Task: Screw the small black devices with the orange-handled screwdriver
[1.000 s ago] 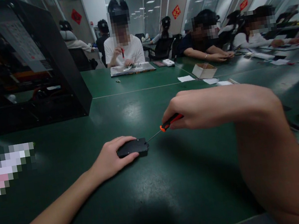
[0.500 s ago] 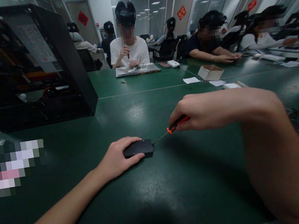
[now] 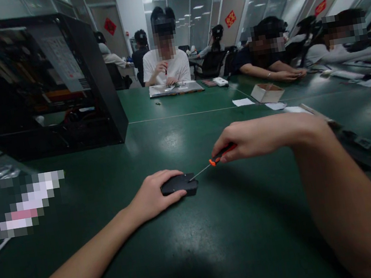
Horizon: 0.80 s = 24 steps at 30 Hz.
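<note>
A small flat black device [image 3: 180, 184] lies on the green table [image 3: 203, 249]. My left hand [image 3: 154, 194] rests on its left side, fingers curled over the top and near edge, holding it down. My right hand [image 3: 255, 136] is closed round a small screwdriver [image 3: 215, 160] with an orange and black handle. The thin metal shaft slants down to the left and its tip touches the right end of the black device.
A large black open computer case [image 3: 33, 88] stands at the left. Other people sit across the table working, with a small cardboard box [image 3: 267, 93], papers and a flat tray near them. White cables lie at the far left edge. Dark parts lie at the right.
The camera view has shifted slightly, so everything sits a little further right. The screwdriver tip has stayed at the device's right end; both hands keep their grip.
</note>
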Motion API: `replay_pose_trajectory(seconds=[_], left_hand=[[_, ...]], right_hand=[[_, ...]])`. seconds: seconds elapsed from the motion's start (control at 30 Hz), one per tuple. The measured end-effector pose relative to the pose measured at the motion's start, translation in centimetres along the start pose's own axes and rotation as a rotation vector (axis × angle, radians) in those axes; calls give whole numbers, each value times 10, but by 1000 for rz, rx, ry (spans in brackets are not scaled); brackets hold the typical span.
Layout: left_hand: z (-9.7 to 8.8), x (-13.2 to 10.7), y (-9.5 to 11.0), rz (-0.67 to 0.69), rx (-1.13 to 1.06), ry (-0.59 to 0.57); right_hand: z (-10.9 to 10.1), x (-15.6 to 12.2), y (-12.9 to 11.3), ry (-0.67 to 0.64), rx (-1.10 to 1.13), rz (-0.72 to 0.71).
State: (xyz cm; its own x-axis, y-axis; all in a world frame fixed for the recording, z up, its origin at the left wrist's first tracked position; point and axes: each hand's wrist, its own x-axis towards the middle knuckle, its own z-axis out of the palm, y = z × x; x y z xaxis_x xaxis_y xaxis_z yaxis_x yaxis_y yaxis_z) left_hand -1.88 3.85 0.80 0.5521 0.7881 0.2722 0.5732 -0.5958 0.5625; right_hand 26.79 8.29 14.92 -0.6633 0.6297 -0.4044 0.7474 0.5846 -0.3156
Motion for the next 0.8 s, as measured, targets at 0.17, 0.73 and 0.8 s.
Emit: replay_pose_trajectory(seconds=[0.17,0.73,0.8], left_hand=[[0,0,0,6,-13,2],[0,0,1,26,-16,-3],[1,0,0,26,-11,4]], right_hand=[[0,-1,13,21,-5,9],[-1,-4,16,-29,36,19],[-1,-2,17,-38,37,32]])
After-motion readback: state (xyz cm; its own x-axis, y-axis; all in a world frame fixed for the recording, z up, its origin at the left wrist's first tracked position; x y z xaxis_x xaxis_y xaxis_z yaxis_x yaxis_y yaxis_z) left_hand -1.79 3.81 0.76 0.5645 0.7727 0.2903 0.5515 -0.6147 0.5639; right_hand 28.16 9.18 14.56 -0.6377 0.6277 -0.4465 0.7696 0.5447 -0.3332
